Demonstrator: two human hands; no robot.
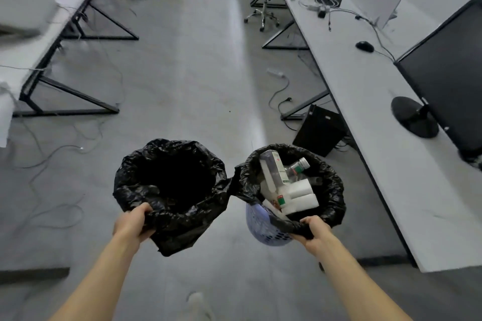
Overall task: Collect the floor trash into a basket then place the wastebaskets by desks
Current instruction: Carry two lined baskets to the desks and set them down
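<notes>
Left hand [133, 224] grips empty basket [170, 190], right hand [311, 232] grips trash-filled basket [263, 227], both over floor. PC tower [319, 130], cables [280, 94] by right table [365, 101]. Left basket's body hidden under liner.

Glossy black plastic bin liners [172, 185] at lower centre; lilac perforated plastic basket [263, 227] (lattice-holed); pale grey floor [198, 73]; white desktop [365, 112] right.
</notes>
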